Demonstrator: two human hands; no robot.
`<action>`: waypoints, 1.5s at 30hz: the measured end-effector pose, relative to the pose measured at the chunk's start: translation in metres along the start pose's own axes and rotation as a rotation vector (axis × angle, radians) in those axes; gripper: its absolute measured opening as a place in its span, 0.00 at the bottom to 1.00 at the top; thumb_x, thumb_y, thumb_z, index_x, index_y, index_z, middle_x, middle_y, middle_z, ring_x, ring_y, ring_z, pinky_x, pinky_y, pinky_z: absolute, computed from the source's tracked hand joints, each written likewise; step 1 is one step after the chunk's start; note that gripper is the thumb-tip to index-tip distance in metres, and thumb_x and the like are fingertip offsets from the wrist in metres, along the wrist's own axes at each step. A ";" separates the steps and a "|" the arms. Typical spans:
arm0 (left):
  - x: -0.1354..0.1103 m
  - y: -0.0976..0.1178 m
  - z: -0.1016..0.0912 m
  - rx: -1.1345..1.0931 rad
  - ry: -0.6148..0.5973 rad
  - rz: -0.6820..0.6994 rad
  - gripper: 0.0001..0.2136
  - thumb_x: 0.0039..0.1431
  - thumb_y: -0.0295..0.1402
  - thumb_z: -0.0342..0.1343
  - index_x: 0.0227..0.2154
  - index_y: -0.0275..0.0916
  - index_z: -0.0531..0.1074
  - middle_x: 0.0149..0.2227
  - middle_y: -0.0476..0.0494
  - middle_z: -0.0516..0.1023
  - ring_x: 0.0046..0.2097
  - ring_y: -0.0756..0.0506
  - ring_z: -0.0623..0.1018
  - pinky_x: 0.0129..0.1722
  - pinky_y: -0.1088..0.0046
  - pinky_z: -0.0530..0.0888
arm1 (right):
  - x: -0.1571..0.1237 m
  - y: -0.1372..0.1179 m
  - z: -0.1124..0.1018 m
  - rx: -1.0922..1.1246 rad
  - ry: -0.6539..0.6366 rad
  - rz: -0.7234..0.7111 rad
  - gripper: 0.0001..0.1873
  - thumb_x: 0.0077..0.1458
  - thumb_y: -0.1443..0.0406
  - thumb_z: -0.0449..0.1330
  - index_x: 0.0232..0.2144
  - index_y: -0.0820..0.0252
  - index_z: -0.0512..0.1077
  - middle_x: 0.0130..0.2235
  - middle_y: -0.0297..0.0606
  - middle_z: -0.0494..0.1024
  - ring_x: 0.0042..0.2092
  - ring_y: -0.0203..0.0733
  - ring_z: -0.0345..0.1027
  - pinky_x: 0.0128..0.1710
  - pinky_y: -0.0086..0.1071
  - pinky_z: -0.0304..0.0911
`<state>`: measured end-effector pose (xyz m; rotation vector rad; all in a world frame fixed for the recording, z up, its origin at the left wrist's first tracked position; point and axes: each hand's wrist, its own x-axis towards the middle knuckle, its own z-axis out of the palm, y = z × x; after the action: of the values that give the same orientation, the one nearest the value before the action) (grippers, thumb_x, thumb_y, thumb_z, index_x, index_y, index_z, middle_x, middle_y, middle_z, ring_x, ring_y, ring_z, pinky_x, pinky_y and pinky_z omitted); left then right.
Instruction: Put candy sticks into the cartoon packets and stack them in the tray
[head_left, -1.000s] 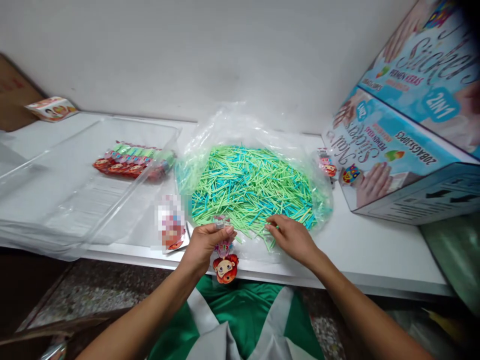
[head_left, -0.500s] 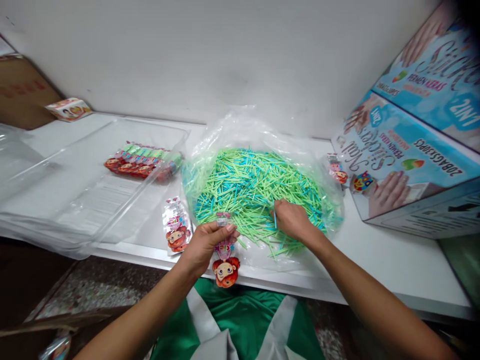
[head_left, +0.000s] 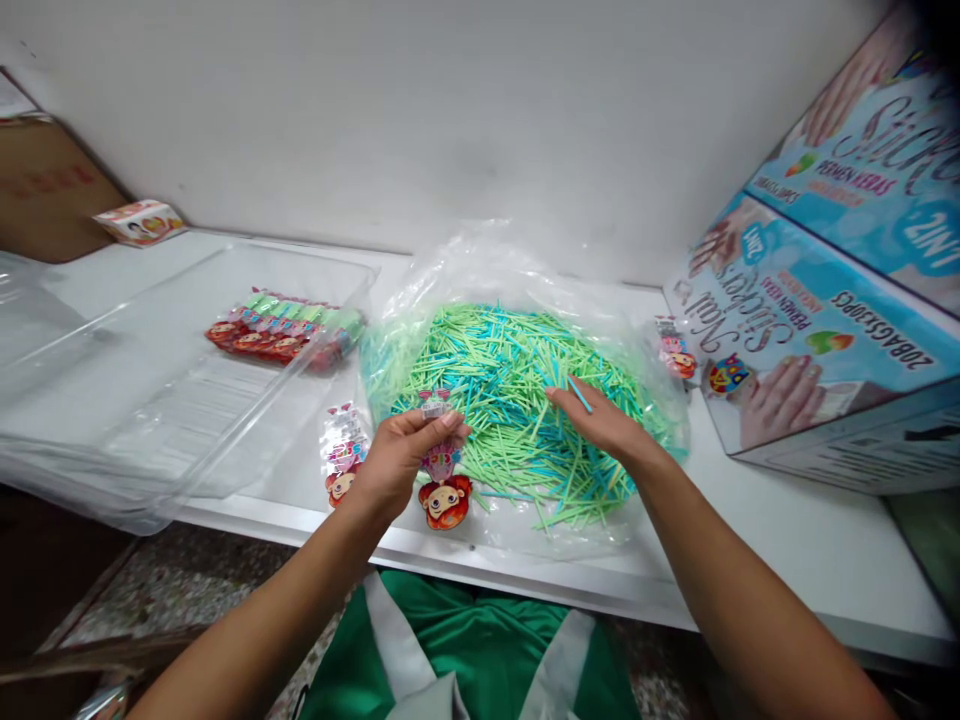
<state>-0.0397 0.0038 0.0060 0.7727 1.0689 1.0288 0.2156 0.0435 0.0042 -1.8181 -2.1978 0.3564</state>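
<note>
My left hand [head_left: 420,445] pinches the upper part of a small printed sachet [head_left: 444,500] with a red-haired cartoon head, which hangs above the table's front edge. Among thin green and blue sticks [head_left: 495,360], heaped on a clear plastic bag [head_left: 480,250], is my right hand [head_left: 596,415]. Its fingers point left and are partly covered by the sticks. A blue stick [head_left: 580,394] juts out at the top of this hand, seemingly gripped there. Partly behind my left wrist, another such sachet [head_left: 345,440] lies on the table.
On the left stands a clear plastic tray [head_left: 187,465] near a row of filled sachets [head_left: 281,325]. Blue printed boxes [head_left: 840,340] rise at the right, with a sachet [head_left: 675,347] beside them. A small carton [head_left: 141,222] and a brown box [head_left: 52,190] are at the back left.
My right hand has turned and reached slightly up into the heap, its fingers straighter than before. The blue stick now points upward instead of down. My left hand has raised the sachet a little.
</note>
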 end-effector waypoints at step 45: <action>0.073 0.001 0.095 -0.031 0.032 0.455 0.11 0.49 0.38 0.61 0.30 0.35 0.76 0.32 0.43 0.79 0.37 0.47 0.77 0.41 0.70 0.72 | -0.014 -0.052 -0.002 0.033 -0.048 -0.238 0.08 0.59 0.68 0.46 0.32 0.62 0.65 0.32 0.42 0.73 0.34 0.42 0.65 0.36 0.34 0.56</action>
<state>0.0598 0.0702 0.0132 1.0036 0.9203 1.4418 0.1710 0.0205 0.0239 -1.5235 -2.3933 0.3863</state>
